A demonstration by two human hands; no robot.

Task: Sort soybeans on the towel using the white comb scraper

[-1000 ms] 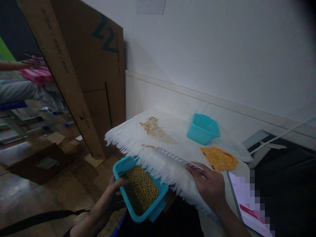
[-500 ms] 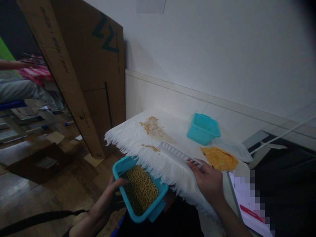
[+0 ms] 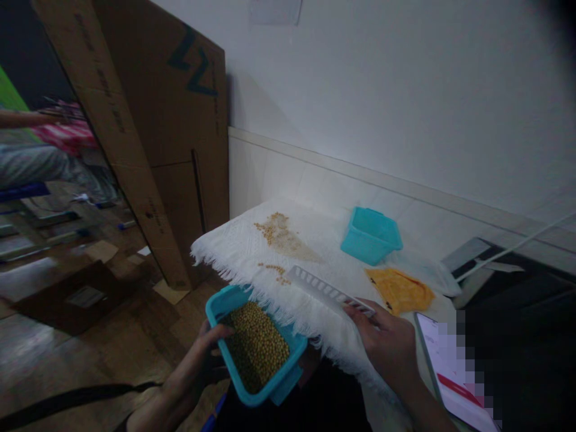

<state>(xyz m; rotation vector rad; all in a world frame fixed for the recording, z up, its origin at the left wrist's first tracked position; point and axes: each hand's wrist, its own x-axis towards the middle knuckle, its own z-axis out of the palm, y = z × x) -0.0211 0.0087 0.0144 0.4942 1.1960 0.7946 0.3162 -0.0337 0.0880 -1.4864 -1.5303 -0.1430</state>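
My left hand point(image 3: 209, 342) is closed on the rim of a turquoise plastic basket point(image 3: 288, 390), thumb over the edge. The basket is tilted below the table edge, and yellow soybeans point(image 3: 256, 336) lie in it. My right hand point(image 3: 382, 336) grips one end of a long white plastic strip with a row of slots point(image 3: 319, 285). The strip rests on or just above a white fringed cloth point(image 3: 234, 252), near its front edge. Close to the strip's far end lies a short line of loose soybeans point(image 3: 274, 270). Farther back is a scattered patch of soybeans and finer grains point(image 3: 279, 234).
A second turquoise basket point(image 3: 371, 234) stands at the back by the wall. Beside it lie a yellow cloth point(image 3: 398, 290) and a clear plastic bag point(image 3: 432, 273). A phone point(image 3: 445, 366) is on the right. A tall cardboard box point(image 3: 180, 120) borders the table's left; another person sits beyond it.
My right hand has drawn the slotted strip slightly toward me and to the right. A few soybeans by its end have shifted nearer the front edge. My left hand and the basket have barely moved.
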